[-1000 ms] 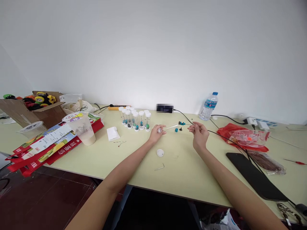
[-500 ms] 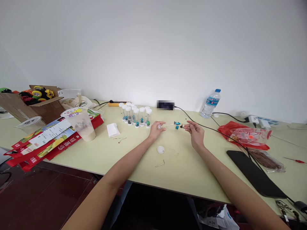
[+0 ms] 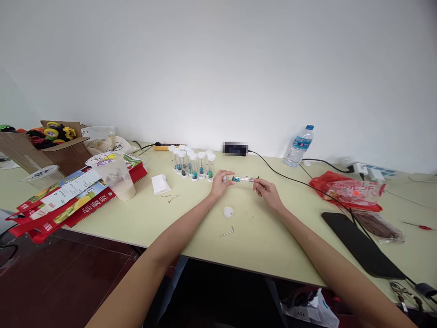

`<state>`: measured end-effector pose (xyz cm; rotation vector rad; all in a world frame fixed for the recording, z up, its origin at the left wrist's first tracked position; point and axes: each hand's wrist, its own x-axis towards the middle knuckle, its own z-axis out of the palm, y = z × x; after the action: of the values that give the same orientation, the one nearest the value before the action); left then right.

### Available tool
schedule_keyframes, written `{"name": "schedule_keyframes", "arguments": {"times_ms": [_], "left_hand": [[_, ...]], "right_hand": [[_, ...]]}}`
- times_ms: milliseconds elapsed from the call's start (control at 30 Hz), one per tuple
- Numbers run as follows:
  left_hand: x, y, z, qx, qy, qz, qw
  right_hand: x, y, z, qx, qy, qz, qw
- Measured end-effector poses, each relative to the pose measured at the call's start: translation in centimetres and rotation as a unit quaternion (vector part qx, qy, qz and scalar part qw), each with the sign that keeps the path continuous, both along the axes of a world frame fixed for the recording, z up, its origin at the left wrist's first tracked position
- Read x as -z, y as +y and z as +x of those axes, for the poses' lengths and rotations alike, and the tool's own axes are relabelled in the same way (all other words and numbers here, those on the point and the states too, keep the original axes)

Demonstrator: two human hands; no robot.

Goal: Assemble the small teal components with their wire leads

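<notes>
My left hand (image 3: 221, 184) is closed around the white-capped end of a clear tube (image 3: 246, 176), which lies sideways above the table. A small blue part on a thin metal rod (image 3: 236, 179) is inside the tube, near my left fingers. At the tube's right end, my right hand (image 3: 269, 193) pinches the rod's outer end; its fingertips partly hide the tube's mouth. Below the hands a round white cap (image 3: 228, 212) lies on the table, with an L-shaped hex key (image 3: 227, 232) nearer the edge. Several white-capped clear tubes (image 3: 193, 167) with coloured parts inside stand to the left.
A folded white paper (image 3: 160, 184) and a plastic cup (image 3: 118, 180) stand left, beside red bags (image 3: 71, 200) and a cardboard box (image 3: 70, 157). A phone (image 3: 235, 149) leans on the wall. A water bottle (image 3: 300, 146), red plastic bag (image 3: 346, 189) and black pad (image 3: 358, 246) are right.
My right hand has moved left, carrying the blue part on its rod from outside the tube's open end into the tube. My left hand has stayed nearly in place.
</notes>
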<state>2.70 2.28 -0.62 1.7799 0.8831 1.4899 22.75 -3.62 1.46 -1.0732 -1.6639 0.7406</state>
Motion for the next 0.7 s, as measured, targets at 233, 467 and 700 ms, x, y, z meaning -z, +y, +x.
{"name": "schedule_keyframes", "arguments": {"times_ms": [233,467,700], "left_hand": [[0.0,0.0,0.0,0.005,0.029,-0.007,1.000],[0.2,-0.1,0.1,0.027,0.154,0.016,0.988],[0.5,0.2,0.3,0.014,0.088,-0.016,0.996]], "right_hand": [[-0.5,-0.5,0.4,-0.090,-0.086,-0.136,0.983],[-1.0,-0.9,0.4,-0.106,-0.128,-0.149,0.975],[-1.3,-1.1,0.1,-0.073,-0.056,-0.073,0.993]]}}
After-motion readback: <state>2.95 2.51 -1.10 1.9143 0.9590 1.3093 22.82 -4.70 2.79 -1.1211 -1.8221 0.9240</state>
